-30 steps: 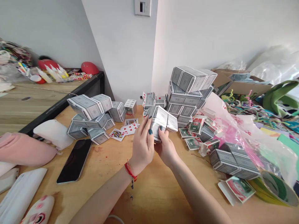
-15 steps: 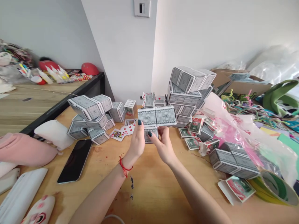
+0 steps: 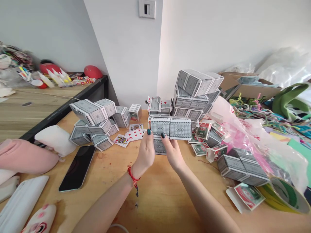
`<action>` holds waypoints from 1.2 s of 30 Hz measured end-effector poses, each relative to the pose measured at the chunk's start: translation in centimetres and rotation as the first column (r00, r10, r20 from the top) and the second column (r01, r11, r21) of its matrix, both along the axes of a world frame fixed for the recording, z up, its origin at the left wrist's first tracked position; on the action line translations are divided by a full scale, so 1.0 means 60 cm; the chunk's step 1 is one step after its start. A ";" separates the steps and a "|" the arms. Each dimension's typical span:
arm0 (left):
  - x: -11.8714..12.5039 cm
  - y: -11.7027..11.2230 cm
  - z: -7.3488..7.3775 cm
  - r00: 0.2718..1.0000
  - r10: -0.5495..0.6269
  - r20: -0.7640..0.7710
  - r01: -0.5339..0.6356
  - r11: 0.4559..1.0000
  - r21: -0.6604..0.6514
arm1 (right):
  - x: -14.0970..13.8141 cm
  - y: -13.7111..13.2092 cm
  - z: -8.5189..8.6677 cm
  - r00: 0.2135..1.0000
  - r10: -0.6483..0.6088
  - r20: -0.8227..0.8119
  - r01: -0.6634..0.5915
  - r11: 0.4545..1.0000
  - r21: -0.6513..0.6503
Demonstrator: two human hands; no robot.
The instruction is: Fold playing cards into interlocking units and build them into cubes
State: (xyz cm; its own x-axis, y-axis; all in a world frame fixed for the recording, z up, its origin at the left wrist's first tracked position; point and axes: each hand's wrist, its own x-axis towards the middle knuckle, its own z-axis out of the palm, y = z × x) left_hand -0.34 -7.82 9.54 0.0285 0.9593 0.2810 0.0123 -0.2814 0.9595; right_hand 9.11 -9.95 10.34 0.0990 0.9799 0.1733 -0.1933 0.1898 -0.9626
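Note:
Between my two hands is a block folded from playing cards [image 3: 180, 128], its grey patterned card backs facing me. It has a wide upper part and a narrower lower part. My left hand [image 3: 145, 149] grips its left side, thumb up along the edge. My right hand [image 3: 173, 152] closes on the lower right, thumb on the front face and fingers hidden behind. Loose playing cards [image 3: 133, 135] lie face up just left of the block. Behind it stands another card structure [image 3: 155, 105] with a few faces showing.
Stacked card blocks stand left [image 3: 91, 111] and right [image 3: 199, 82]. Opened card boxes [image 3: 203, 131], plastic wrap [image 3: 233, 113], another card block [image 3: 243, 168] and yellow tape [image 3: 286, 197] lie right. A phone [image 3: 77, 168] and pink pouch [image 3: 26, 155] rest left.
Both hands have moved the card block slightly right and down. My right thumb has shifted up to the seam of the upper part. The other things stay put.

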 end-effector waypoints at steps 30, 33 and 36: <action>-0.040 0.043 -0.003 0.970 -0.004 0.242 0.059 0.974 -0.217 | 0.045 0.021 -0.001 0.994 -0.084 -0.070 0.060 0.952 -0.300; -0.042 0.040 0.001 0.961 -0.164 0.224 0.209 0.959 -0.193 | 0.056 0.027 -0.002 0.989 -0.141 -0.045 0.126 0.959 -0.253; -0.052 0.036 0.016 0.946 -0.273 0.178 0.303 0.937 -0.176 | 0.067 0.025 0.005 0.989 -0.087 0.120 0.101 0.987 -0.122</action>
State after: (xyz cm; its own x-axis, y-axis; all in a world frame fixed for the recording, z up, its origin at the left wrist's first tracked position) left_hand -3.48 -5.64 10.49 0.2844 0.9526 0.1081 -0.1872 -0.0554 0.9808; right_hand 13.11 -8.43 10.65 0.1786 0.9819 0.0632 -0.0683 0.0764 -0.9947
